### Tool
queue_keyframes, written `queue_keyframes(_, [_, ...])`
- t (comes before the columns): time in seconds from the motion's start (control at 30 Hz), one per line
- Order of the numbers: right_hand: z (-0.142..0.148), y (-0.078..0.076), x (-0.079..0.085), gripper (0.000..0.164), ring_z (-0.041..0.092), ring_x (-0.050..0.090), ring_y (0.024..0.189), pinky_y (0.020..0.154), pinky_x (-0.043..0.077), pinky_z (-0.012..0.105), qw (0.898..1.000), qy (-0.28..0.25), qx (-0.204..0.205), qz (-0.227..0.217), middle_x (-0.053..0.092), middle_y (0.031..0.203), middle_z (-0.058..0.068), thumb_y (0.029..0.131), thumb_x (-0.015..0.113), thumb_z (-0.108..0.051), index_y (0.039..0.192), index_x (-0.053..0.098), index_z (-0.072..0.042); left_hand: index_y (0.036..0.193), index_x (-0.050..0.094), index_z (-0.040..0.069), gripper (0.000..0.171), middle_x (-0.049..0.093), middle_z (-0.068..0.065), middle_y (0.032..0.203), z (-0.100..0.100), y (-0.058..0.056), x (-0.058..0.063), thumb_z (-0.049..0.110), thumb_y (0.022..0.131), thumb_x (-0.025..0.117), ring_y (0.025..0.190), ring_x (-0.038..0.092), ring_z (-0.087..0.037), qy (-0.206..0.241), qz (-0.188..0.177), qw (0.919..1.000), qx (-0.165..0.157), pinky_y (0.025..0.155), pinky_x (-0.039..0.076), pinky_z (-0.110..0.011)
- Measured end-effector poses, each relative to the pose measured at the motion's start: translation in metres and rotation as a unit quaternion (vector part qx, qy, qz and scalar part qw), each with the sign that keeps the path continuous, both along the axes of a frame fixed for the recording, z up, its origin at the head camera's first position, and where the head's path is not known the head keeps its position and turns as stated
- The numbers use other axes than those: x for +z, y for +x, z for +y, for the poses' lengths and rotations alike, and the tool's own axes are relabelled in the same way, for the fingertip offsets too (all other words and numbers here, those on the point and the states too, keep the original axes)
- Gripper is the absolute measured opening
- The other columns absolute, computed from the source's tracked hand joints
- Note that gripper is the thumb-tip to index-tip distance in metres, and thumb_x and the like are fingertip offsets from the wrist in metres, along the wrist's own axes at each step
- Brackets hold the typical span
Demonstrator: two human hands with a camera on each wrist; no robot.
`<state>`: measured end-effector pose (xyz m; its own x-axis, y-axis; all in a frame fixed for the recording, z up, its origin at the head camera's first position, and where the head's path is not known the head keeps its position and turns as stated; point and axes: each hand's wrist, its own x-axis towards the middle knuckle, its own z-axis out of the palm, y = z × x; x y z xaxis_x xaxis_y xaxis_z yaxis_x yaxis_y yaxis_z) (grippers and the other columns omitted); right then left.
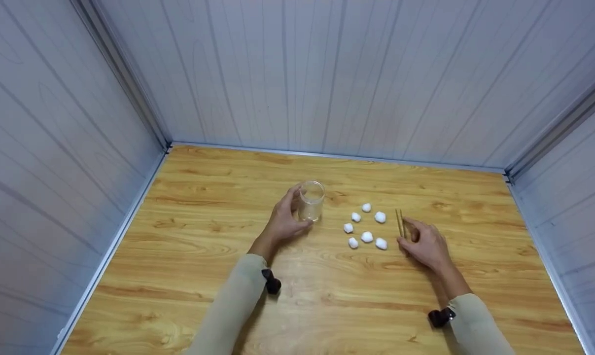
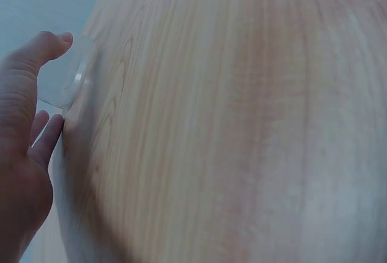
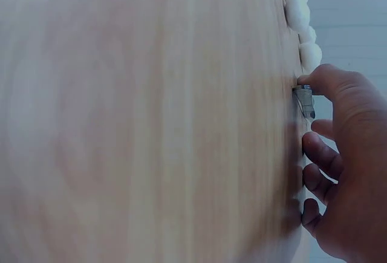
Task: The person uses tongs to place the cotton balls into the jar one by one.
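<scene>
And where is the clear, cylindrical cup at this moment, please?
In the head view, the clear cylindrical cup is near the picture's centre, held by the person's left hand, with the small, fluffy white balls to the cup's right.

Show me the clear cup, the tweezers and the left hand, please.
Clear cup (image 1: pixel 311 207): head view, middle of its side wall.
Tweezers (image 1: pixel 402 224): head view, on one prong.
Left hand (image 1: pixel 282 221): head view, middle of the hand.
</scene>
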<state>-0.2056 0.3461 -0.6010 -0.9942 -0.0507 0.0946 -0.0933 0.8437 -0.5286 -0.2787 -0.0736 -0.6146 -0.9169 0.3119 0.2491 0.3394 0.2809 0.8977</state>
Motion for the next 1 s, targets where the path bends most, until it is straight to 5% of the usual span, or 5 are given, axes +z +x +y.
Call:
queue_keyframes(0.47, [0.0010, -0.0022, 0.0000, 0.049, 0.021, 0.056, 0.085, 0.084, 0.047, 0.040, 0.999, -0.040, -0.005, -0.004, 0.070, 0.086, 0.008, 0.094, 0.080, -0.009, 0.143, 0.075, -0.002, 0.169, 0.041, 0.010, 0.101, 0.058, -0.025, 0.165, 0.0043, 0.0042, 0.0032, 0.000, 0.084, 0.094, 0.148, 0.065, -0.046, -0.004, -0.011, 0.9998, 0.016, 0.123, 0.060, -0.057])
queue_keyframes(1.0, [0.0011, -0.0030, 0.0027, 0.035, 0.016, 0.051, 0.082, 0.081, 0.041, 0.032, 0.999, -0.050, -0.012, -0.001, 0.066, 0.081, 0.002, 0.093, 0.074, -0.005, 0.126, 0.083, -0.006, 0.168, 0.045, 0.015, 0.094, 0.068, -0.022, 0.155, 0.0039, 0.0036, 0.0008, 0.001, 0.085, 0.088, 0.146, 0.067, -0.040, -0.026, -0.013, 0.9992, 0.026, 0.125, 0.059, -0.053])
